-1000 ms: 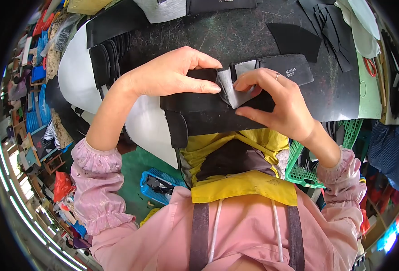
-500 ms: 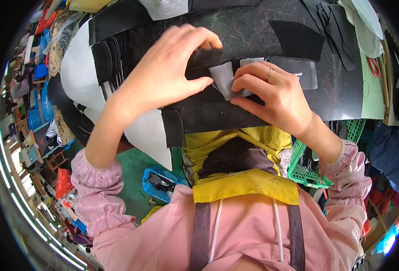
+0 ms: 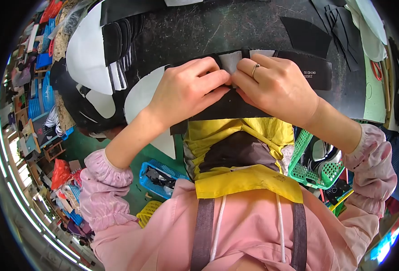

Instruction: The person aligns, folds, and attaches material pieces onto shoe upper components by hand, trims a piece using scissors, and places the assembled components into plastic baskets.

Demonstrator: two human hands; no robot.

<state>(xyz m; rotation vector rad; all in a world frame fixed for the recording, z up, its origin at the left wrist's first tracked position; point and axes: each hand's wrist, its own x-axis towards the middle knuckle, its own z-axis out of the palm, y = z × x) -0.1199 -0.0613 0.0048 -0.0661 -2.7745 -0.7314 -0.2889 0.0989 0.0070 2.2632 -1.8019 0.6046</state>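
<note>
Both hands meet at a black leather-like piece (image 3: 314, 74) with pale printed figures on its right end. Its grey underside (image 3: 231, 59) shows between my fingertips, where the edge is folded. My left hand (image 3: 188, 92) pinches this piece from the left, fingers pressed together. From the right, my right hand (image 3: 276, 88), with a ring on one finger, also pinches it at the fold. The fingertips nearly touch and hide the exact spot they grip. The piece lies along the near side of the dark work surface (image 3: 190, 38).
Stacked black pieces (image 3: 120, 38) and white pieces (image 3: 85, 49) lie at the left. A flat black piece (image 3: 305, 36) and thin black strips (image 3: 339, 31) are at the back right, near red-handled scissors (image 3: 376, 71). Below stand a blue basket (image 3: 147, 174) and a green basket (image 3: 301, 149).
My left hand has come down and right from above the surface and closed on the piece beside my right hand. My right hand stays pinching it. The view has shifted slightly.
</note>
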